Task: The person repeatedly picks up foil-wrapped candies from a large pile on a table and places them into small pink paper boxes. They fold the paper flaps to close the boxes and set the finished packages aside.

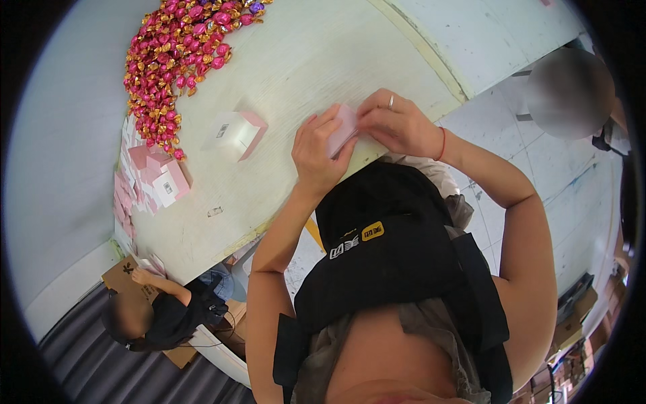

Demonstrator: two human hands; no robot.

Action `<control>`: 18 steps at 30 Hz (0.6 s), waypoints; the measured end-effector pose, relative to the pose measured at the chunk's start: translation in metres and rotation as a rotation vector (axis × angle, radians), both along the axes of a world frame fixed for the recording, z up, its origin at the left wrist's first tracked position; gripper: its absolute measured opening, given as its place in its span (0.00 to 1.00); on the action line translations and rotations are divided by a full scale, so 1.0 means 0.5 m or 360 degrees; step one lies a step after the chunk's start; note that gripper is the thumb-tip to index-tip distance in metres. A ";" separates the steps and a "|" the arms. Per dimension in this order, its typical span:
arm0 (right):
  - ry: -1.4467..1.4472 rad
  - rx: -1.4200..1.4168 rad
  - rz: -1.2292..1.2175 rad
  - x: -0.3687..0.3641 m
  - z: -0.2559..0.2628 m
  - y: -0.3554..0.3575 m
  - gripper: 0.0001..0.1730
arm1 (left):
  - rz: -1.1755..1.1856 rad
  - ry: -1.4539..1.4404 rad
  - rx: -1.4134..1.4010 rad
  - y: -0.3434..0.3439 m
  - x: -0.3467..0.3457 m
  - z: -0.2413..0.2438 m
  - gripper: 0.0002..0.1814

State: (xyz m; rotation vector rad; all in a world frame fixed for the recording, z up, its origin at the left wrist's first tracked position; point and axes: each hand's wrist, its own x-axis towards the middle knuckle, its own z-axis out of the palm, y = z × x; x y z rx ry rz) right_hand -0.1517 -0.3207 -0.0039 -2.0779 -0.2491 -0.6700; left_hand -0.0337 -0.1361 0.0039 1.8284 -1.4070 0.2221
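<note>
A small pink cardboard box point(344, 126) is held in my left hand point(320, 146), close to the table's front edge. Its far side is hidden, so I cannot see whether it is closed. My right hand point(398, 121), with a ring and a red cord at the wrist, has bent fingers at the box's right edge. Those fingertips are blurred; whether they pinch the box is unclear. To the left, an open pink-and-white box point(237, 134) with a small printed mark rests on the pale table point(313, 55).
Many pink-and-gold wrapped candies point(171, 65) are heaped at the far left. Below them are loose pink and white cartons point(164, 179) in a pile. A co-worker point(166, 308) at lower left holds pink pieces. Another person point(570, 93) is at upper right.
</note>
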 end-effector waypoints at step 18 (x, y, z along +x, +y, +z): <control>-0.0313 -0.0323 0.0173 -0.007 -0.014 -0.004 0.14 | -0.0106 -0.0062 0.0011 0.007 -0.004 0.005 0.22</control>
